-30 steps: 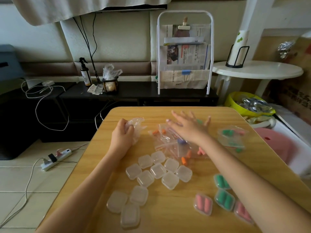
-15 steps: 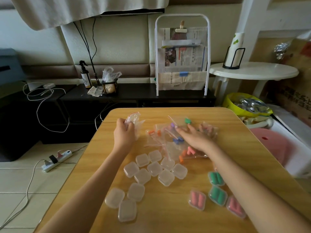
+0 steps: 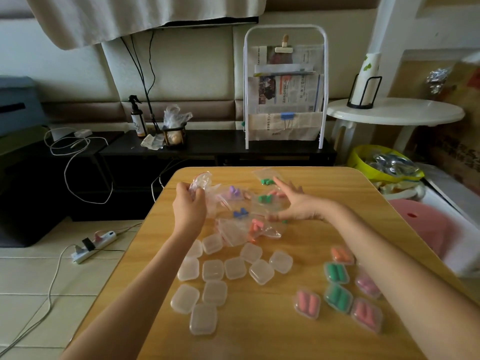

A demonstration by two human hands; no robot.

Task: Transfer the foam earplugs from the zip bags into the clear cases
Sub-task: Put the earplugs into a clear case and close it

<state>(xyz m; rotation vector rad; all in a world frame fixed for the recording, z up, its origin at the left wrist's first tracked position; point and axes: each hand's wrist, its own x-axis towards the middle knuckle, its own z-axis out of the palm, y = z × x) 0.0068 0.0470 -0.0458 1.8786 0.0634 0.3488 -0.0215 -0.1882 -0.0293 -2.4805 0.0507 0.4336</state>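
While left hand (image 3: 189, 206) grips an empty zip bag (image 3: 200, 182) mid-frame, right hand (image 3: 294, 203) fingers spread over the bag pile (image 3: 249, 216); clear cases (image 3: 235, 267) lower centre on desk (image 3: 259, 341).

zip bags (image 3: 246, 211) behind clear cases (image 3: 235, 267)

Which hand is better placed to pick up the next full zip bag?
Right. The right hand hovers open over the earplug bags, while the left hand already grips a crumpled empty-looking bag.
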